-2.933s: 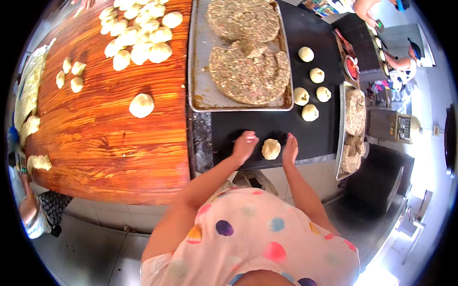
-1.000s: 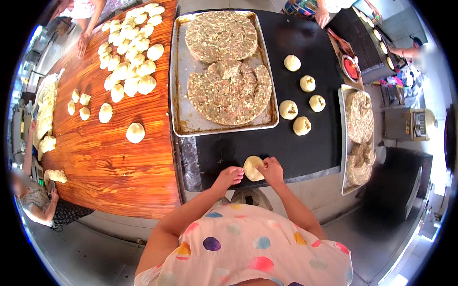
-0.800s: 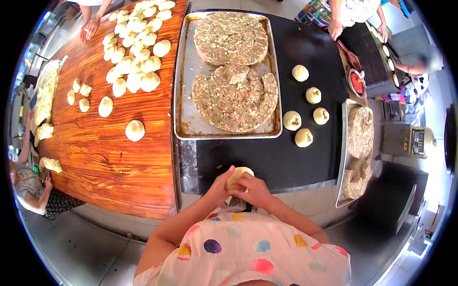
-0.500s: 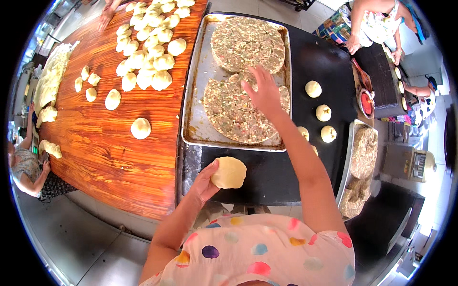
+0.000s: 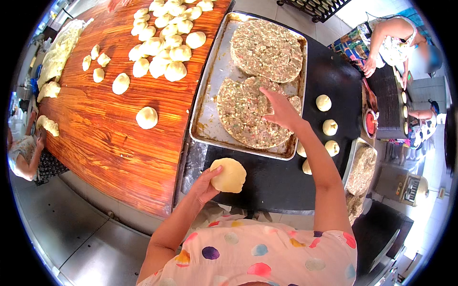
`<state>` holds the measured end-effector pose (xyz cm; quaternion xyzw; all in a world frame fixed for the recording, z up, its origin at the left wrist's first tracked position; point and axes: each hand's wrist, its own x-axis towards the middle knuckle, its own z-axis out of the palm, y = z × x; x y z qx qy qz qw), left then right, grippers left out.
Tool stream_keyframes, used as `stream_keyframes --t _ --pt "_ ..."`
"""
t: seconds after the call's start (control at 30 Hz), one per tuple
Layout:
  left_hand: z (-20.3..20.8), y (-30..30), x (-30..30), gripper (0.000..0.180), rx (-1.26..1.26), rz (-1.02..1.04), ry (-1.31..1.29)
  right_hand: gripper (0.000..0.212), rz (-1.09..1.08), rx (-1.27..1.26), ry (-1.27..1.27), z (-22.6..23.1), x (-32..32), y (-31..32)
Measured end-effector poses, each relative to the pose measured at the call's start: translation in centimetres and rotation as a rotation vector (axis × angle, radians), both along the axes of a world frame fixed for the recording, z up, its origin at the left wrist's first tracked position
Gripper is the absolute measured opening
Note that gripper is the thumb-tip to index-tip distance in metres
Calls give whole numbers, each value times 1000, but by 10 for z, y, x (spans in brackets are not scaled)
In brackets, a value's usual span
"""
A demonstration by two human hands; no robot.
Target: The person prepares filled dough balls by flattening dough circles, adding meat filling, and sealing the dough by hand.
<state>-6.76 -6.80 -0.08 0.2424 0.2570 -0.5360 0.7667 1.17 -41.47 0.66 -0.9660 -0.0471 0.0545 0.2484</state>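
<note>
My left hand (image 5: 205, 187) holds a flat, round dough wrapper (image 5: 228, 175) by its left edge, above the dark counter. Over the nearer round of chopped meat filling (image 5: 238, 114) reaches my right hand (image 5: 281, 110), thumb and fingers apart, with nothing seen between them. Its fingertips are at the filling's surface; whether they press in I cannot tell. A second filling round (image 5: 267, 50) lies behind, in the same metal tray (image 5: 202, 128). Just right of the tray, several filled dough buns (image 5: 323, 103) rest on the dark surface, two partly hidden by my right forearm.
On the wooden table (image 5: 95, 143) at left are many dough balls (image 5: 152, 46) and a large dough sheet (image 5: 57, 52). Another tray of filling (image 5: 361, 171) stands at right, near a bowl of red stuff (image 5: 370, 123). Co-workers (image 5: 393, 40) stand at far right and far left.
The view has shifted, so the trays and table sit further right and lower. My right hand's thumb and fingers have changed pose over the filling. The left hand keeps the wrapper.
</note>
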Motion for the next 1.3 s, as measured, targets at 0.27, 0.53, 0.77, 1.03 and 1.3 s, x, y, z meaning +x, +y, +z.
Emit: stream_keyframes --t 0.27,0.53,0.77,1.03,1.3 --pt "-5 -32 22 51 -1 62 -171 71 -273 298 61 18 -26 19" --pt "13 -72 48 43 -85 133 -336 68 -161 103 -223 48 -94 133" --pt "40 -82 31 37 -25 68 -450 78 -274 355 -295 59 -115 139" --pt "62 -103 23 35 -58 70 -328 57 -1128 1950 -469 62 -123 186" --pt "78 -109 -1 26 48 220 -433 35 -1188 1638 -488 65 -115 187"
